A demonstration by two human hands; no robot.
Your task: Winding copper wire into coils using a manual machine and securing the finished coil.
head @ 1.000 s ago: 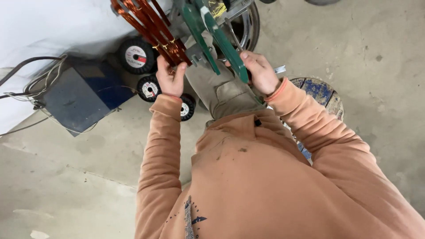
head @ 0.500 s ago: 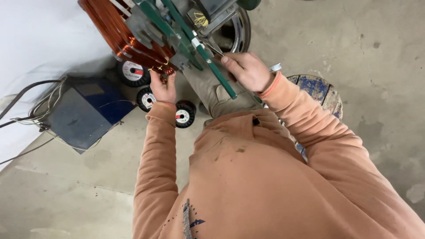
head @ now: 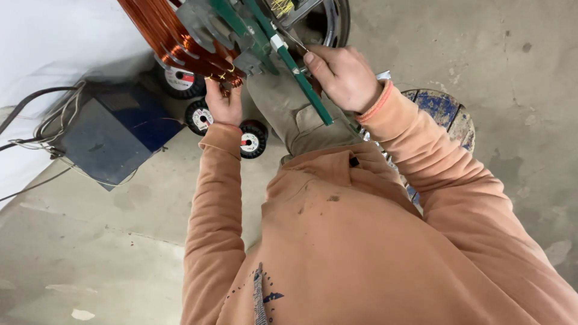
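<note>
Shiny copper wire coil (head: 171, 33) sits far left on a grey-green metal winding frame (head: 241, 30). Left hand (head: 224, 103) is closed under the coil, prob. pinching wire. Right hand (head: 344, 77) grips a thin metal tool (head: 290, 37). Rough concrete floor (head: 108, 241); small wire spools (head: 253, 139) lie there. Vs. 0.5 s ago, the frame is nearer the camera.

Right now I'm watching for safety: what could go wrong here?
The left hand presses against the copper wire coil; thin strands could cut the skin or snag. The right hand works a thin metal tool near the green bar; a slip might jab fingers.
</note>
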